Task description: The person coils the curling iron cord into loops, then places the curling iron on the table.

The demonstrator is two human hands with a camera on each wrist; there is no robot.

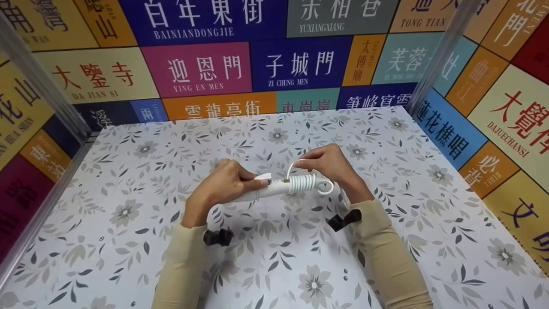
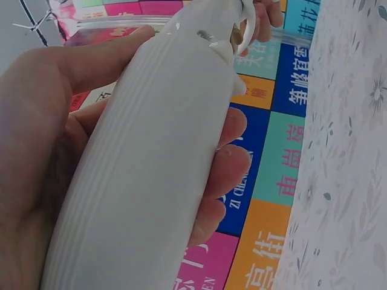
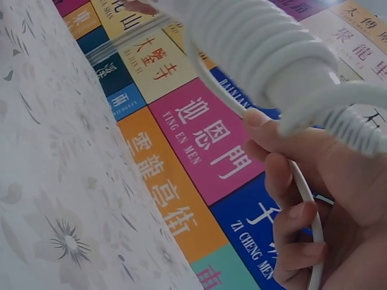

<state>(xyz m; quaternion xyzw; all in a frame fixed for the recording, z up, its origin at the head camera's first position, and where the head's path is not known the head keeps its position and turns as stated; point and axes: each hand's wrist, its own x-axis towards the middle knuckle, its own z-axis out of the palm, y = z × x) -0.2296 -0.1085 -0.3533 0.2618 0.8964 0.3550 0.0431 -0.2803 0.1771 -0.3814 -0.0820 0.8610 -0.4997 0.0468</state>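
Held roughly level above the table is a white handheld appliance with a smooth, grooved body. My left hand grips that body, thumb along one side and fingers wrapped round the other. White cord is wound in several tight turns round the narrower right end, and a loop of it sticks out past the turns. My right hand pinches a free length of the cord above the coils. In the right wrist view that strand runs down across the curled fingers, and a ribbed cord sleeve shows beside them.
A table covered in a floral cloth lies below both hands. Panels with coloured lettering stand along its back and sides, with clear upright posts at the corners. A black wrist strap sits at the left sleeve.
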